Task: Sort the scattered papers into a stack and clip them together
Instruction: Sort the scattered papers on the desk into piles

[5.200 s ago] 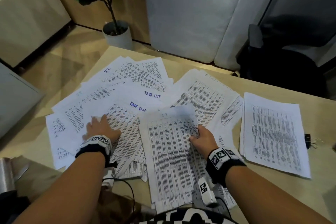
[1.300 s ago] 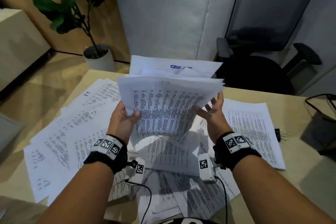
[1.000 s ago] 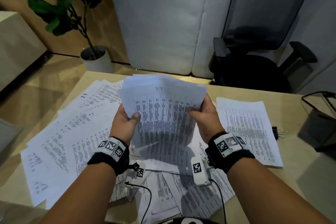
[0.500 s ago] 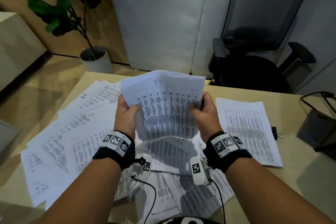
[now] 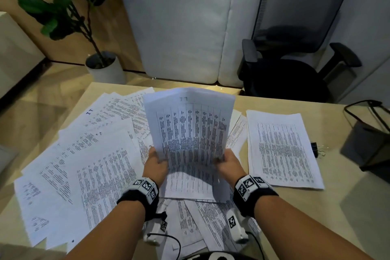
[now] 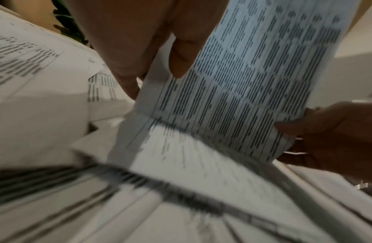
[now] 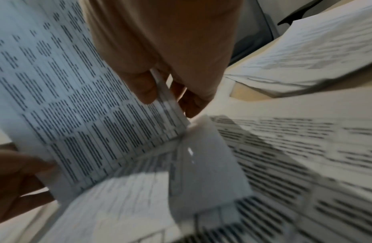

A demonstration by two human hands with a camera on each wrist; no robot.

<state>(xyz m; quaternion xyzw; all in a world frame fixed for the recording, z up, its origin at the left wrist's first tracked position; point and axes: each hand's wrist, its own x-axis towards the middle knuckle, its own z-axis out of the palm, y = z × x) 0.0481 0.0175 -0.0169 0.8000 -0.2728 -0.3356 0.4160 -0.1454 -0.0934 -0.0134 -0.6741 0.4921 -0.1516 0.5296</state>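
pale wood desk (image 5: 348,207); both hands pinch curved, printed paper sheaf (image 5: 191,131).

Black office chair (image 5: 295,65), potted plant (image 5: 69,17), wood floor (image 5: 31,112).

The room is dim and warm-toned, the light soft and coming from above and ahead; the held sheets (image 5: 191,133) catch a cool bluish cast and throw a shadow onto the papers below them (image 5: 190,181); the head view is fairly sharp at centre, with straight lines bowing toward the edges; both wrist views are grainy, and the nearest pages (image 6: 139,205) smear into streaked blur; the counter (image 5: 348,207) shows no glare.
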